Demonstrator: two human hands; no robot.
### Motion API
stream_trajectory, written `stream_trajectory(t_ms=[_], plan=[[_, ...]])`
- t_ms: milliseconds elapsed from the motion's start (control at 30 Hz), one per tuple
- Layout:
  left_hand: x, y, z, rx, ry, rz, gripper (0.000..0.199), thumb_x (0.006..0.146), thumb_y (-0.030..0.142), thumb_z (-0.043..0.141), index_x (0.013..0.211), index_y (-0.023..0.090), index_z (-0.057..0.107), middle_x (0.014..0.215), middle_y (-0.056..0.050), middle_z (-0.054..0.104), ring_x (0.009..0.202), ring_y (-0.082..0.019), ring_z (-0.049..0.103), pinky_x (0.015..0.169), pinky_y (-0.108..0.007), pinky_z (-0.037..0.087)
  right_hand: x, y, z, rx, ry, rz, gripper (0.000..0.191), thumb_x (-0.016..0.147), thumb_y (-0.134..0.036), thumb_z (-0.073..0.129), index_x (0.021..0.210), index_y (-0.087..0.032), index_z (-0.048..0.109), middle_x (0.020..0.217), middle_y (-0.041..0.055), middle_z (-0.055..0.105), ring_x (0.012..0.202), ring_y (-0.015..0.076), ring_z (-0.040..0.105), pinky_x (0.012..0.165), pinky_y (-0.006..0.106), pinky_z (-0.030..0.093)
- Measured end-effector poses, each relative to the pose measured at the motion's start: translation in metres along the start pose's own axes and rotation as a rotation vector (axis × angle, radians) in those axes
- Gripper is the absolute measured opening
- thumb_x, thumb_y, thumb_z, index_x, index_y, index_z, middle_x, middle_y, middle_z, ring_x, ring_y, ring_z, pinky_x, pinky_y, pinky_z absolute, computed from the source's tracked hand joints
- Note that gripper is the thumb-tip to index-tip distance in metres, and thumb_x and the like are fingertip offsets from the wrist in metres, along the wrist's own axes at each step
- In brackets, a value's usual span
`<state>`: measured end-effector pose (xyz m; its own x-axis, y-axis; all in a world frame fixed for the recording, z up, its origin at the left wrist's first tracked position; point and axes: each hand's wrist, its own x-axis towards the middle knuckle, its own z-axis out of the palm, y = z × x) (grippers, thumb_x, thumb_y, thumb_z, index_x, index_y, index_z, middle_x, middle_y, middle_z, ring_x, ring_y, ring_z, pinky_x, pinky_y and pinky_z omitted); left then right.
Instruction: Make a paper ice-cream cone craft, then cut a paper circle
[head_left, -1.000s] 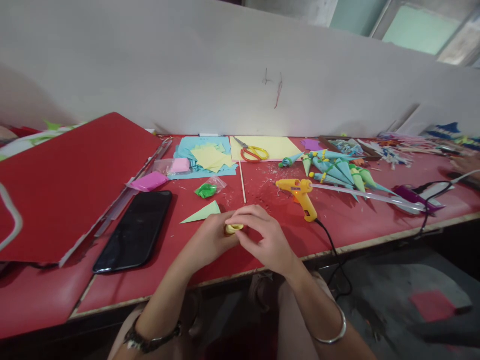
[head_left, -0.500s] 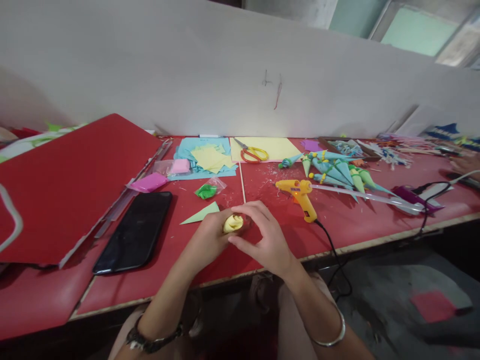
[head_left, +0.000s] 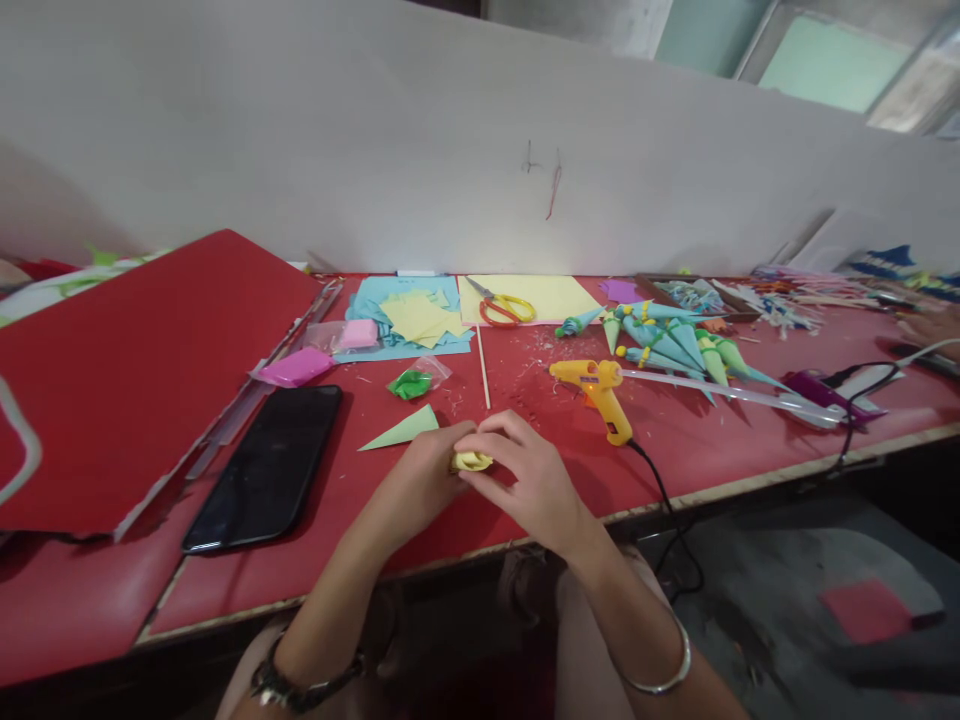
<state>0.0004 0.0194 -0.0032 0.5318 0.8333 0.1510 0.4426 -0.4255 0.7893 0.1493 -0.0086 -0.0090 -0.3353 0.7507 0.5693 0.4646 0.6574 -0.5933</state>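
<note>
Near the front edge of the table, between both hands, sits the yellow roll. It looks like paper: light, dry, soft enough to crush, so a gentle hold low on its sides, sparing the rim, should suit it. The left hand curls around it, its fingertips hidden. The right hand has thumb and fingers narrowly parted, pinching about the rim; how firmly, I cannot tell.

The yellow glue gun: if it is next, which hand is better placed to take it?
Probably the right hand: it is nearer to the yellow glue gun. The left hand is farther away, curled around the rolled yellow paper.
</note>
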Motion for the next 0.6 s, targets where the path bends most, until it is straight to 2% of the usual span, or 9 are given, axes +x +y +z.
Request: stream_trajectory(t_ms=[267,433,600], plan=[[-0.0009,-0.0023,0.0006,0.038,-0.052,-0.002,0.002,0.075,0.016,0.045,0.075,0.017,0.047,0.071,0.003,0.053,0.066,-0.013,0.05,0.059,-0.022,0.037,0.002,0.0069,-0.0034,0.05,-0.037,-0.092,0.019,0.082,-0.01,0.048,0.093,-0.02,0.059,0.092,0.0053,0.052,0.088,0.0145,0.053,0.078,0.025,0.045],[-0.002,-0.0015,-0.0026,0.056,-0.119,-0.026,0.01,0.08,0.021,0.042,0.073,0.017,0.048,0.074,0.0,0.057,0.07,-0.015,0.052,0.061,-0.023,0.039,0.0036,0.0087,-0.0047,0.074,-0.061,-0.115,0.022,0.079,-0.004,0.046,0.089,-0.018,0.059,0.094,0.0062,0.053,0.092,0.0154,0.052,0.083,0.027,0.044],[-0.0031,-0.0031,-0.0023,0.074,-0.062,-0.041,0.008,0.079,0.018,0.043,0.084,0.018,0.049,0.082,-0.001,0.059,0.073,-0.016,0.055,0.064,-0.024,0.041,0.0038,0.0086,-0.0042,0.07,-0.102,-0.067,0.028,0.075,-0.004,0.049,0.097,-0.019,0.057,0.099,0.0072,0.051,0.096,0.0169,0.051,0.086,0.03,0.044]])
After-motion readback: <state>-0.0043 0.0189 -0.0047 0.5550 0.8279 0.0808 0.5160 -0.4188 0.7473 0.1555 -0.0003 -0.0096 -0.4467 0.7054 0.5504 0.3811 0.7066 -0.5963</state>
